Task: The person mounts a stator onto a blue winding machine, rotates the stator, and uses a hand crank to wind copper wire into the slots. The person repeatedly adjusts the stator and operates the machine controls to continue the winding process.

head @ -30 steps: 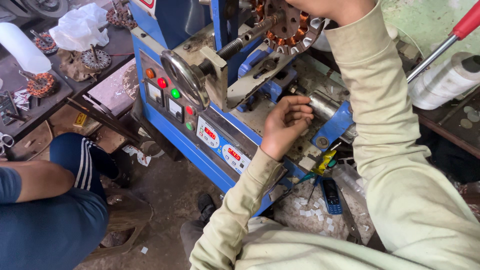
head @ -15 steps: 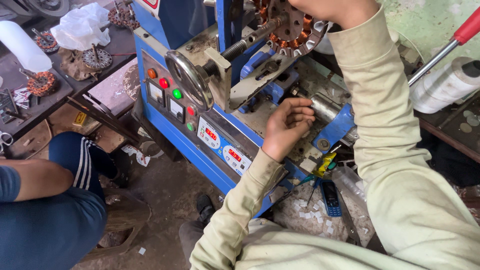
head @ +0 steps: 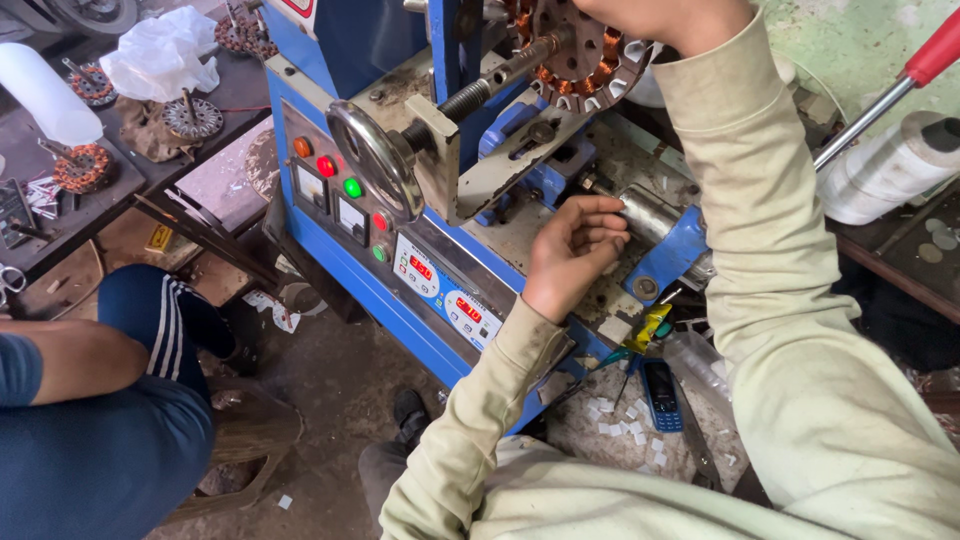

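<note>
My left hand (head: 572,252) hovers over the deck of a blue winding machine (head: 400,300). Its fingers are curled together, with the tips next to a short metal cylinder (head: 648,212); I see nothing in them. My right hand (head: 672,18) is raised at the top edge of the view and mostly cut off. It grips the rim of a round stator with copper coils (head: 580,50) mounted on the machine's threaded shaft (head: 500,78).
A steel handwheel (head: 375,160) and a panel of coloured buttons (head: 335,180) face left. Another person's arm and knee (head: 100,400) are at lower left. More wound stators (head: 80,165) lie on a dark bench. A red-handled lever (head: 905,85), white roll (head: 890,165) and phone (head: 660,395) are at right.
My left hand's fingers have curled a little tighter beside the cylinder. The stator and my right hand sit higher in the view. The other person has not moved.
</note>
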